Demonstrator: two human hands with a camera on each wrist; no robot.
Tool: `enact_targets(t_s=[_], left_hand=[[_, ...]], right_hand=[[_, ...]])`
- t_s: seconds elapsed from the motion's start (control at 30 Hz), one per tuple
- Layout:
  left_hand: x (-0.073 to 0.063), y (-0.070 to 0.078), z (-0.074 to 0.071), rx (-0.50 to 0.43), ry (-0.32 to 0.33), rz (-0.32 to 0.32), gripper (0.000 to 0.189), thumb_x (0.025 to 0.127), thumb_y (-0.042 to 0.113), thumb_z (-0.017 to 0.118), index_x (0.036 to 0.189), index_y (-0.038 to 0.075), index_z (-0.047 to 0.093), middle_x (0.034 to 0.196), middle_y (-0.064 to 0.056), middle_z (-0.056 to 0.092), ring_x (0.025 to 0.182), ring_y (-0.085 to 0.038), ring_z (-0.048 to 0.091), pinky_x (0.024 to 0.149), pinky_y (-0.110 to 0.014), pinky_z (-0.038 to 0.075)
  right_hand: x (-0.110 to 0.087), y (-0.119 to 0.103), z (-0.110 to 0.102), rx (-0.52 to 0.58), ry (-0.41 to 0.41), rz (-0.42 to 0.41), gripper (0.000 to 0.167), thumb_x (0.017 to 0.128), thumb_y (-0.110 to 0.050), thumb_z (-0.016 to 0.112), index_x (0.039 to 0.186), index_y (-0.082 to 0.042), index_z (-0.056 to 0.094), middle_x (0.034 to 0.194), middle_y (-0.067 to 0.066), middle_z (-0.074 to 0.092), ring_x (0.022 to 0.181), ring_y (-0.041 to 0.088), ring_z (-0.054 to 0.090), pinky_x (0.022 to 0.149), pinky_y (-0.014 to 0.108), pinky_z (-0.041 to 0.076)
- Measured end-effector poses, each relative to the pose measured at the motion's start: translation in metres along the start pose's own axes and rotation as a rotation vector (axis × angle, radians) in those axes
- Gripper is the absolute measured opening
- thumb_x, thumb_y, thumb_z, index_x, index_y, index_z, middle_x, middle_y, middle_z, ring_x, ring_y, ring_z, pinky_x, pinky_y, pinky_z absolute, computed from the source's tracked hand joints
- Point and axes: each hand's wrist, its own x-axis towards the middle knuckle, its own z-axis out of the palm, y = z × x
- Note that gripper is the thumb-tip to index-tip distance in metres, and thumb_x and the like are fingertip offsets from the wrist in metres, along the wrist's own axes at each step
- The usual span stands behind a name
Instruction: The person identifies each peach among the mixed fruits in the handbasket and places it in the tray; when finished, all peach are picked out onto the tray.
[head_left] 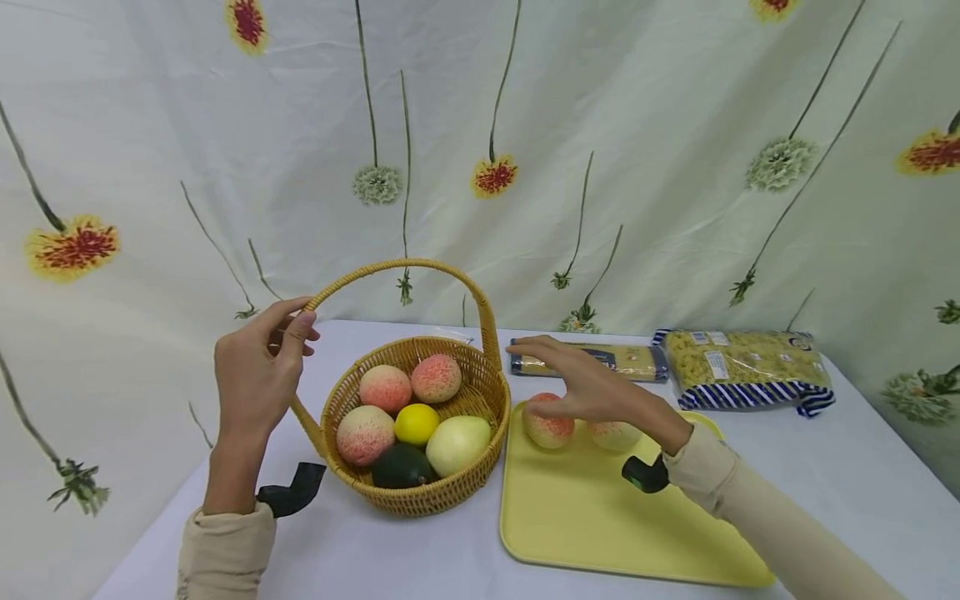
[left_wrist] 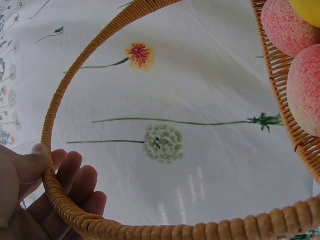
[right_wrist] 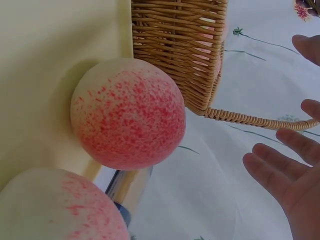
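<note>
My left hand [head_left: 258, 367] grips the arched handle [head_left: 420, 263] of a round wicker basket [head_left: 420, 500], thumb on one side and fingers on the other. The basket stands on the table and holds three peaches [head_left: 386, 388], a lemon [head_left: 417, 424], a dark green fruit like an avocado [head_left: 402, 467] and a pale yellow-green fruit [head_left: 458, 444]. To the right, my right hand [head_left: 585, 383] hovers with fingers spread and nothing in it. Below it, two peaches [head_left: 550, 427] lie on a yellow tray [head_left: 592, 517]; the hand partly hides them in the head view.
Behind the tray lie a narrow pack of pasta [head_left: 630, 362] and a larger striped bag of short pasta [head_left: 750, 367]. The tray's left edge lies close beside the basket. A flowered cloth [head_left: 645, 167] hangs behind the white table [head_left: 375, 558].
</note>
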Motion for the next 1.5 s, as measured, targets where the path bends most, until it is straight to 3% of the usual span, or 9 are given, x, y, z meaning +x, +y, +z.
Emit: enact_targets(t_s=[0.3,0.67,0.9,1.27,1.5], left_hand=[[-0.001,0.000,-0.001,0.002,-0.006,-0.008,0.025,0.096,0.018,0.060,0.117,0.009,0.069,0.077,-0.013,0.070,0.059,0.017,0.049,0.050,-0.008,0.040],[0.000,0.001,-0.001,0.002,-0.006,-0.004,0.025,0.096,0.018,0.059,0.117,0.008,0.069,0.077,-0.014,0.070,0.059,0.019,0.048,0.050,-0.007,0.040],[0.000,0.002,-0.001,0.002,-0.008,-0.014,0.025,0.096,0.018,0.059,0.117,0.008,0.068,0.078,-0.014,0.070,0.059,0.018,0.048,0.051,-0.007,0.040],[0.000,0.000,-0.001,0.005,-0.007,-0.009,0.025,0.096,0.019,0.060,0.117,0.008,0.069,0.077,-0.013,0.070,0.059,0.017,0.049,0.051,-0.008,0.040],[0.000,0.000,-0.001,0.014,-0.013,-0.012,0.026,0.096,0.020,0.059,0.117,0.009,0.069,0.077,-0.013,0.070,0.059,0.015,0.050,0.051,-0.008,0.040]], right_hand=[[0.021,-0.011,0.001,-0.011,-0.060,0.051,0.074,0.087,-0.041,0.070,0.148,-0.016,0.036,0.153,0.005,0.033,0.135,0.026,0.039,0.101,0.050,0.042],[0.046,-0.023,0.005,-0.045,-0.120,0.015,0.074,0.087,-0.043,0.068,0.149,-0.019,0.035,0.152,0.007,0.033,0.133,0.029,0.042,0.100,0.050,0.042],[0.064,-0.030,0.009,-0.065,-0.146,-0.011,0.074,0.087,-0.043,0.068,0.149,-0.019,0.035,0.153,0.009,0.032,0.137,0.028,0.036,0.106,0.048,0.036],[0.085,-0.037,0.013,-0.047,-0.223,0.009,0.077,0.088,-0.040,0.068,0.150,-0.016,0.031,0.156,0.011,0.025,0.139,0.030,0.033,0.108,0.049,0.034],[0.099,-0.036,0.019,-0.042,-0.228,0.016,0.076,0.087,-0.039,0.069,0.150,-0.016,0.033,0.154,0.010,0.028,0.138,0.028,0.035,0.108,0.047,0.035]])
